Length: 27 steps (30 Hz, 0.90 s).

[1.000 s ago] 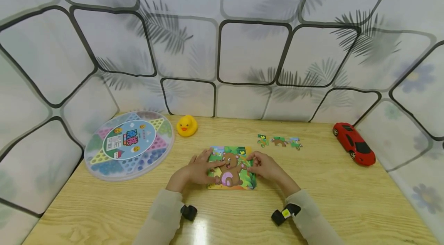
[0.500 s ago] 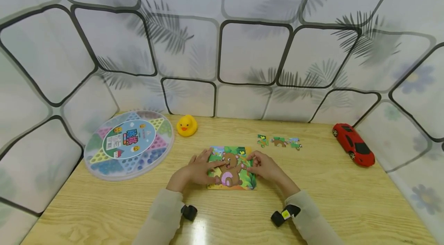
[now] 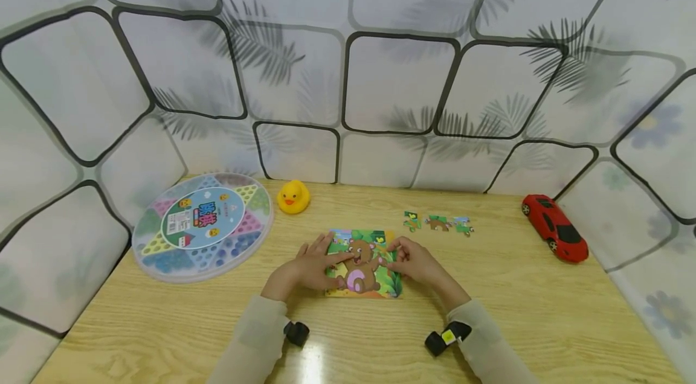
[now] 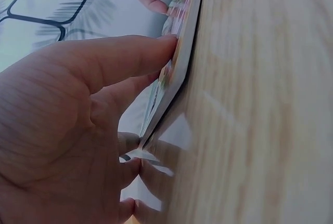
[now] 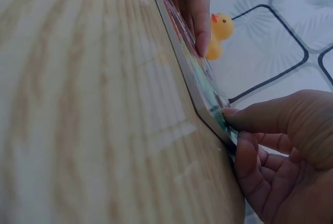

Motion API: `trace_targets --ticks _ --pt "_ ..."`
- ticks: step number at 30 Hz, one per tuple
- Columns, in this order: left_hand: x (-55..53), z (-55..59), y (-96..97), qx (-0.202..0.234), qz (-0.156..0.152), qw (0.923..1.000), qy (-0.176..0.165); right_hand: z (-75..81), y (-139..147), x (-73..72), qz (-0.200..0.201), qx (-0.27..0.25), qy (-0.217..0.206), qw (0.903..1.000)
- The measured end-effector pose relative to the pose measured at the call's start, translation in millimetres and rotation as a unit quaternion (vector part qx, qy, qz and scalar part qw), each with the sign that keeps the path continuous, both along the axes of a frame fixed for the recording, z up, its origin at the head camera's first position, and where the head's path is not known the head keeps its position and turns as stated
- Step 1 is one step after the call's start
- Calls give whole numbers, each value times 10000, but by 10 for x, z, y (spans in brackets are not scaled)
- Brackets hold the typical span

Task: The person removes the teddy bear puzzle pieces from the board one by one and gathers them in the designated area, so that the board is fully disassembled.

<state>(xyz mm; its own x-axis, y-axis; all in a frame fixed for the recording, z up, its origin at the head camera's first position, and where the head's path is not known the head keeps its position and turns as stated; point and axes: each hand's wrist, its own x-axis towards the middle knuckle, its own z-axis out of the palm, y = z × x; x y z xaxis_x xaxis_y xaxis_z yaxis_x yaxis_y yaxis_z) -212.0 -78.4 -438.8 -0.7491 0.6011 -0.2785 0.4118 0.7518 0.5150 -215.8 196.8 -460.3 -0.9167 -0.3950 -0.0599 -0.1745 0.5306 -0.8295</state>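
On the wooden table lies a jigsaw puzzle point(image 3: 363, 280) in a flat tray, with a brown bear on a green background. My left hand point(image 3: 311, 266) rests on its left side, fingers spread and fairly straight, the thumb and index finger touching the picture. At the right edge my right hand point(image 3: 417, 261) has its thumb and curled fingers on the puzzle. The right wrist view shows the thumb point(image 5: 260, 115) on the picture close to the rim and fingers curled at the edge; whether they pinch a separate piece is hidden. Loose puzzle pieces point(image 3: 438, 223) lie beyond, to the right.
A round Chinese checkers board point(image 3: 255, 239) stands at the left under a clear cover. Next to it sits a yellow rubber duck point(image 3: 293, 197). A red toy car point(image 3: 556, 227) is at the far right. Patterned fabric point(image 3: 397, 82) rises behind the table point(image 3: 370, 342).
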Motion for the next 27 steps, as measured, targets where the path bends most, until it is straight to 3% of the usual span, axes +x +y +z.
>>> trace_targets --ticks 9,27 --pt "9 7 -1 75 43 10000 -39 5 -18 15 -45 29 116 9999" --pt "5 -22 -3 154 -4 9999 -52 53 -136 115 -938 569 845 9904"
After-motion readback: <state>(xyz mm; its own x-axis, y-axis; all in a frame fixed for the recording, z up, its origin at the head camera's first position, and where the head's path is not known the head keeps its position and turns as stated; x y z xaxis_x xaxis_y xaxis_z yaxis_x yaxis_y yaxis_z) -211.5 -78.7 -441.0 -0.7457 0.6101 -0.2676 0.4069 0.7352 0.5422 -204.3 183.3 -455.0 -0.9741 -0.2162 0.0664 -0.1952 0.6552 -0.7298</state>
